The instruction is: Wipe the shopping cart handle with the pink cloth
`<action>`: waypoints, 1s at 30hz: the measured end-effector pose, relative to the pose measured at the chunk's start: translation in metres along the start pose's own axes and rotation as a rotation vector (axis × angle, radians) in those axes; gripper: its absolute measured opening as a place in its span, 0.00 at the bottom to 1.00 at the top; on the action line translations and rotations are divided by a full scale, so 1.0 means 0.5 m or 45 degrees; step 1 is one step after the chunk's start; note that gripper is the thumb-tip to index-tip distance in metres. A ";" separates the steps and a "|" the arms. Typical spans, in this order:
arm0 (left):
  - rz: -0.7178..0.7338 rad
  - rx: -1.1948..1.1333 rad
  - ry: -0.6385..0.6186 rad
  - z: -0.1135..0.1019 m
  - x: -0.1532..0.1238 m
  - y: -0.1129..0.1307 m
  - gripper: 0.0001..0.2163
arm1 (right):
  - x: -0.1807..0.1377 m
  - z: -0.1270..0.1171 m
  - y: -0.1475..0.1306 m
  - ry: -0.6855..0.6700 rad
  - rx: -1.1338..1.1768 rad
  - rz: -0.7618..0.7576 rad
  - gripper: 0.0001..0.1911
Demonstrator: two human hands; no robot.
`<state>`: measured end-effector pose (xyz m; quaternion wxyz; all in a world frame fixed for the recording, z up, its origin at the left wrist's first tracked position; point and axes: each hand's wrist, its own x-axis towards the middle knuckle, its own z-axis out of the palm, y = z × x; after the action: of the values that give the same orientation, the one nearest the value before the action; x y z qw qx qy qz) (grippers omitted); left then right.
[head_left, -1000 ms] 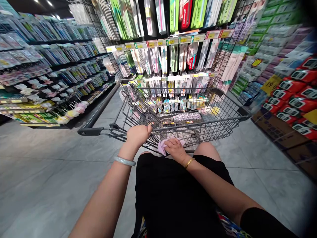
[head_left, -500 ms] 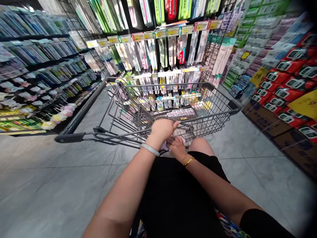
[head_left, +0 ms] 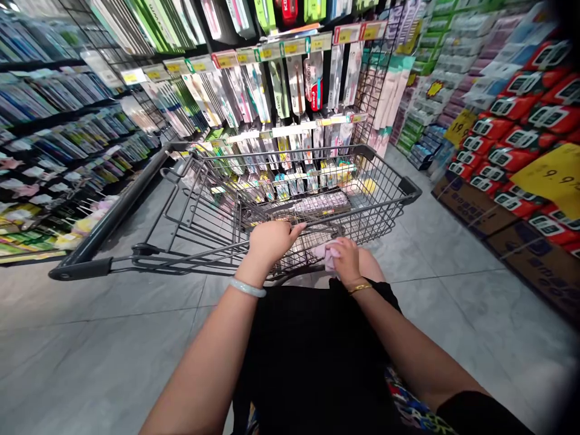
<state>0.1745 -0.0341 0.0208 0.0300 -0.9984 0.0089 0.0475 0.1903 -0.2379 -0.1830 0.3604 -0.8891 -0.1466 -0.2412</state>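
Observation:
A grey wire shopping cart (head_left: 212,249) stands side-on before me, its handle (head_left: 113,208) to the left and its basket to the right. My left hand (head_left: 272,241) is wrapped over the near top rail of the cart, thumb pointing right; its fingertips are hidden behind the rail. Lower and to the right, my right hand (head_left: 346,261) grips a pale pink cloth (head_left: 331,254) against the near side of the basket. Part of the cloth spreads left along the wires.
Beyond the cart, a rack of packaged toothbrushes (head_left: 278,90) rises with price strips. More hanging goods (head_left: 67,133) line the left. At right, red packs (head_left: 512,157) sit on brown cartons (head_left: 466,208) with yellow price signs (head_left: 550,181). Grey tiled floor (head_left: 136,350) surrounds the cart.
My right hand has moved right, out from beside my left wrist, and more of the pink cloth shows. My left hand keeps its hold on the rail. The whole view has shifted slightly.

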 end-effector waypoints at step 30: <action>0.280 -0.001 -0.105 0.003 0.138 0.158 0.43 | 0.106 -0.049 0.086 0.528 0.394 0.547 0.15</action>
<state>0.2416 -0.1139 0.0082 0.0246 -0.9886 0.1172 0.0917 0.2454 -0.2808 -0.1640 0.5560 -0.7663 0.0857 -0.3103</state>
